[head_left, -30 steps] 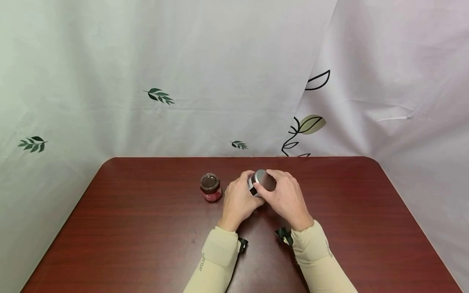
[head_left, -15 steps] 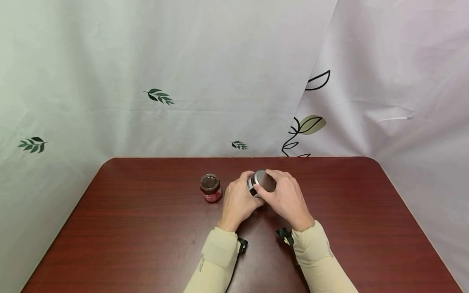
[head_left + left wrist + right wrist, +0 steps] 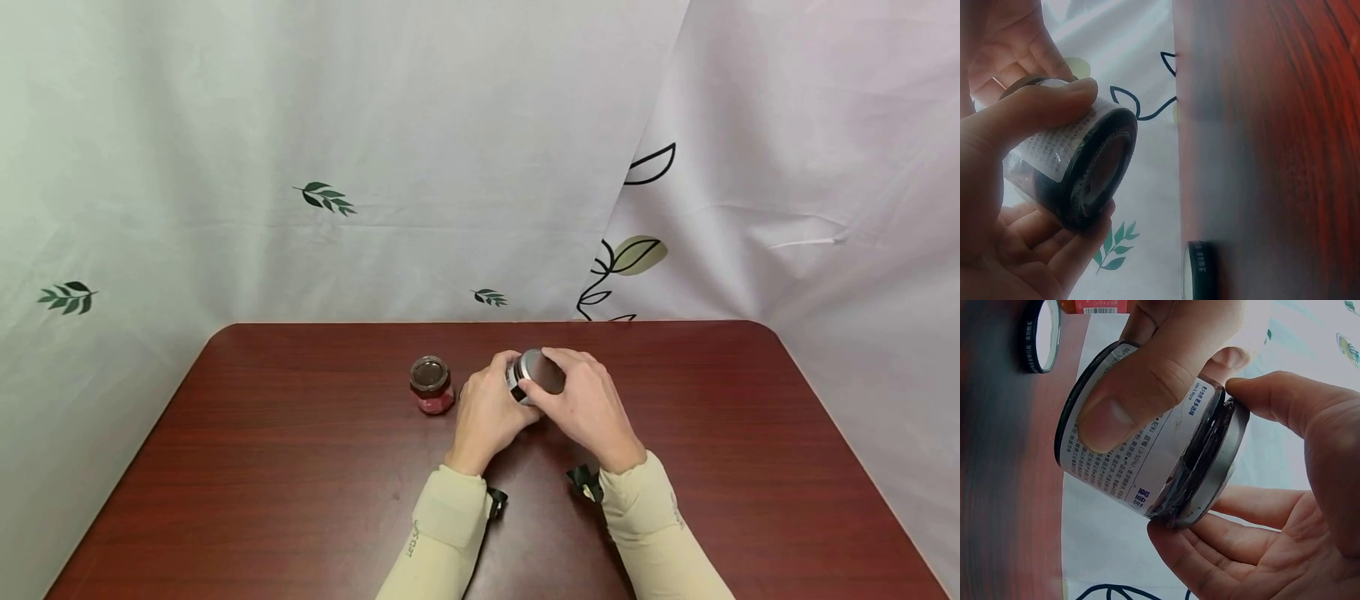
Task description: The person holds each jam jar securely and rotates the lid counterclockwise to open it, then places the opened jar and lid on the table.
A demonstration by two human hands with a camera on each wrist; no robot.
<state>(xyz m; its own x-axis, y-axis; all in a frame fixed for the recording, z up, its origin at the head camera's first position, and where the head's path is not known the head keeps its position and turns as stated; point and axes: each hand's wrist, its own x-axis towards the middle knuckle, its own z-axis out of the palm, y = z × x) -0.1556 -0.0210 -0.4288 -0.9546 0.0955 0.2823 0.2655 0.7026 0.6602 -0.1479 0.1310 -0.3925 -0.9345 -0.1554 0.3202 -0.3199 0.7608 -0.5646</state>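
Observation:
A dark glass jar with a white printed label [image 3: 1141,431] is held tilted above the table, its silver lid [image 3: 542,372] on top. My left hand [image 3: 491,408] grips the jar's body, thumb across the label in the right wrist view. My right hand [image 3: 583,402] holds the lid's rim between thumb and fingers. In the left wrist view the jar's dark round base [image 3: 1107,169] faces the camera. Left of my left hand stands a second jar [image 3: 431,385], with a dark top and red lower part.
A loose lid with a black printed side and pale face [image 3: 1200,270] lies on the table close to my left hand, mostly hidden in the head view. The reddish-brown wooden table [image 3: 300,500] ends at a pale curtain [image 3: 420,125] with leaf prints.
Both hands keep their hold on the jar and its lid. My right wrist has shifted very slightly to the right; the second jar has stayed put.

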